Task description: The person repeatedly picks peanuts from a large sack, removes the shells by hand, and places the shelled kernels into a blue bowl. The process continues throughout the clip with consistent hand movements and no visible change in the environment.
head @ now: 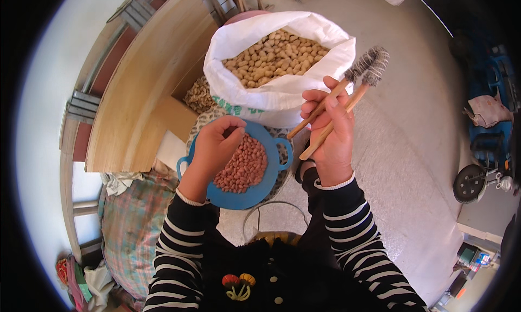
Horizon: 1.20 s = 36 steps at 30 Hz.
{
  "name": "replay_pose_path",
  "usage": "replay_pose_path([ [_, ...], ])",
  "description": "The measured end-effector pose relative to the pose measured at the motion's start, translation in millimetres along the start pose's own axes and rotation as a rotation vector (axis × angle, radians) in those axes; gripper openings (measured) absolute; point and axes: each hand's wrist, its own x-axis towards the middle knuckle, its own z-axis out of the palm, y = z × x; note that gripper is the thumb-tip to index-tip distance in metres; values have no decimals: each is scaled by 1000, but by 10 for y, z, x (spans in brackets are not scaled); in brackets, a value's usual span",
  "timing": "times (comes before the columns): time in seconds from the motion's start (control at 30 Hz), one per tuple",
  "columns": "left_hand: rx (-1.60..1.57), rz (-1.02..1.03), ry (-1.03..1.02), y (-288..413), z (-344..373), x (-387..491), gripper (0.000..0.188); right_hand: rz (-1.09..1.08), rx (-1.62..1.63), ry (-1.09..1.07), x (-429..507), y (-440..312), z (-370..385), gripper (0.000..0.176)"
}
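In my right hand are two wooden sticks with grey, wire-wrapped heads, pointing up and to the right. My left hand hovers over a blue plastic basin with loop handles, its fingers curled in with the thumb near the fingertips; whether something small is pinched there cannot be told. Shelled reddish peanuts lie in the basin, partly hidden by that hand. Beyond the basin stands a white woven sack, its mouth spread wide, full of unshelled peanuts.
A cardboard box holding peanut shells is left of the sack. Behind it leans a curved-looking wooden board. A plaid cloth bundle lies at lower left. At the right stands a blue wheeled vehicle.
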Motion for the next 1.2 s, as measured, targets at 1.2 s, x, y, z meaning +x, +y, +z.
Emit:
replay_pose_path([
  [1.2, -709, 14, 14, 414, -11, -296, 21, -118, -925, -418, -277, 187, 302, 44],
])
